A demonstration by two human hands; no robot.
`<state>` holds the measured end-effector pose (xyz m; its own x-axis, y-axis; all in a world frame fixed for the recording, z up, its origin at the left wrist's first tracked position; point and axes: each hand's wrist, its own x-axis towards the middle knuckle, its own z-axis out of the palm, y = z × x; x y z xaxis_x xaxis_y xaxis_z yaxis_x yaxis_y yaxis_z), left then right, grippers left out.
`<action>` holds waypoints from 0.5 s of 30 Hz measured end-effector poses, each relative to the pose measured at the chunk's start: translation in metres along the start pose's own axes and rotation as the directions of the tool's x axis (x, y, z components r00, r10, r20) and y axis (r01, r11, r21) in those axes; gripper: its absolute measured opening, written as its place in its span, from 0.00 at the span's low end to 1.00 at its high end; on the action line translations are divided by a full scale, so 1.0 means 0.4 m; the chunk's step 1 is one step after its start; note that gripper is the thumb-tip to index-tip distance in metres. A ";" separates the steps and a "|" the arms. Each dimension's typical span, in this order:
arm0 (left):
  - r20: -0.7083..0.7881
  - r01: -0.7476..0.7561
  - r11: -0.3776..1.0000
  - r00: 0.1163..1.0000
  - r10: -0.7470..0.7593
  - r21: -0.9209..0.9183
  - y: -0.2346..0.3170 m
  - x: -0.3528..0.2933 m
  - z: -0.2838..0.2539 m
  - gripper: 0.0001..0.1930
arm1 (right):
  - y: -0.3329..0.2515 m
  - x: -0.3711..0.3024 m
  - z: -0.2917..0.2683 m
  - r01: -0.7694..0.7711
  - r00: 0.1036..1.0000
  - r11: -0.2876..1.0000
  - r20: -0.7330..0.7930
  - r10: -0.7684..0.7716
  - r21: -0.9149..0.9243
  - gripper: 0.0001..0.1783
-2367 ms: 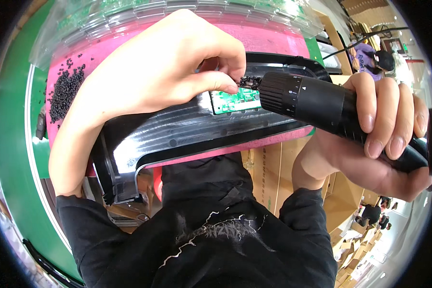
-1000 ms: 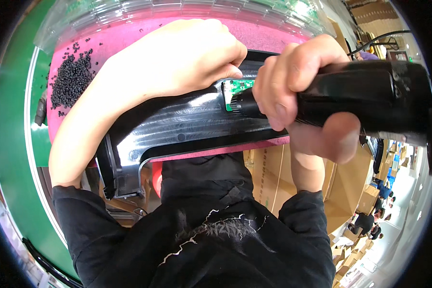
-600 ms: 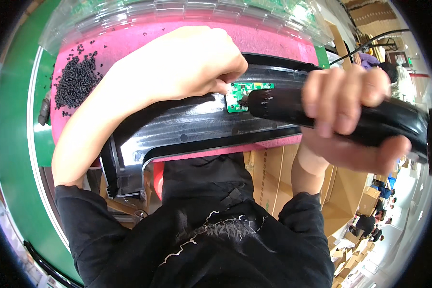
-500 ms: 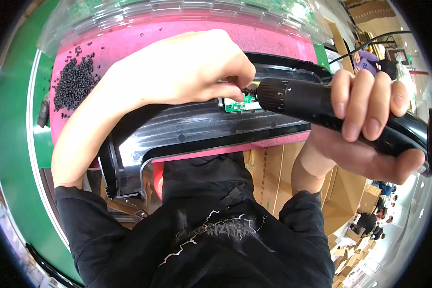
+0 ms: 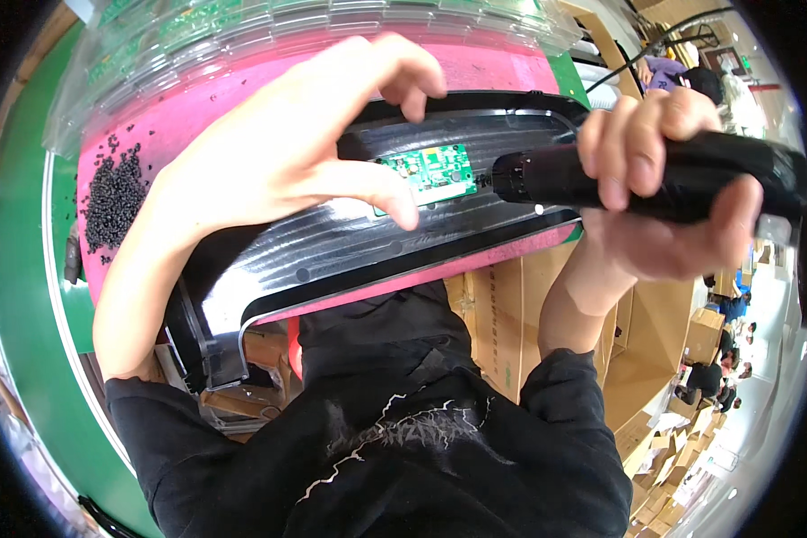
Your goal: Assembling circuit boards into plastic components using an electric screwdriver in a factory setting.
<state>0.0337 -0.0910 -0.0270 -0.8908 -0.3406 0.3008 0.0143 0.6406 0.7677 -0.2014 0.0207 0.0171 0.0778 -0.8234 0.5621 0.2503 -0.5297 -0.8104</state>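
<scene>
A black electric screwdriver (image 5: 556, 173) lies in the grip of my right hand (image 5: 659, 179), its tip pointing left. That tip is close to the right end of a green circuit board (image 5: 441, 170); whether it touches is too small to tell. The board sits inside a long black plastic housing (image 5: 332, 255). Over the board's left side hovers my left hand (image 5: 332, 134), thumb and fingers spread apart with nothing visible between them. A pile of small black screws (image 5: 117, 199) rests on the pink mat to the left.
A pink mat (image 5: 233, 85) covers part of the green table (image 5: 27, 296). Clear plastic trays (image 5: 314, 31) holding green boards stand along the far side. Cardboard boxes (image 5: 502, 318) are at the right, below the table. Other people (image 5: 681, 81) are in the background.
My left hand has moved left off the board and opened, uncovering it. The screwdriver's tip now shows at the board's right end. The view has shifted slightly.
</scene>
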 end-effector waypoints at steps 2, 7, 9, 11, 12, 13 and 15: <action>-0.126 -0.034 0.992 0.991 0.050 0.124 -0.012 -0.009 -0.006 0.40 | 0.026 -0.010 -0.006 0.013 0.997 1.000 -0.074 -0.015 -0.025 0.31; -0.192 -0.115 0.972 0.969 0.155 0.207 0.001 0.004 -0.020 0.13 | 0.040 -0.025 -0.021 -0.044 0.981 0.998 -0.190 0.037 -0.036 0.29; -0.224 -0.047 0.974 0.970 0.097 0.219 0.009 -0.001 -0.017 0.11 | 0.050 -0.025 -0.026 -0.053 0.980 0.998 -0.193 0.049 -0.016 0.29; -0.258 0.019 0.974 0.965 0.041 0.227 0.008 -0.001 -0.014 0.10 | 0.057 -0.021 -0.024 -0.079 0.973 0.997 -0.216 0.080 0.018 0.30; -0.298 0.046 0.972 0.954 0.025 0.231 0.006 0.003 -0.013 0.09 | 0.058 -0.020 -0.024 -0.081 0.972 0.997 -0.218 0.083 0.018 0.30; -0.338 0.073 0.969 0.941 0.011 0.235 0.004 0.007 -0.011 0.08 | 0.059 -0.019 -0.024 -0.093 0.977 0.995 -0.195 0.086 -0.031 0.30; -0.348 0.100 0.963 0.937 -0.006 0.252 0.001 0.010 -0.009 0.09 | 0.066 -0.015 -0.017 -0.112 0.982 0.990 -0.158 0.098 -0.082 0.30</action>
<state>0.0320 -0.0947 -0.0235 -0.6768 -0.5629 0.4744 -0.1895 0.7560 0.6266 -0.2018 0.0104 -0.0088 -0.0518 -0.8933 0.4465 0.1597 -0.4487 -0.8793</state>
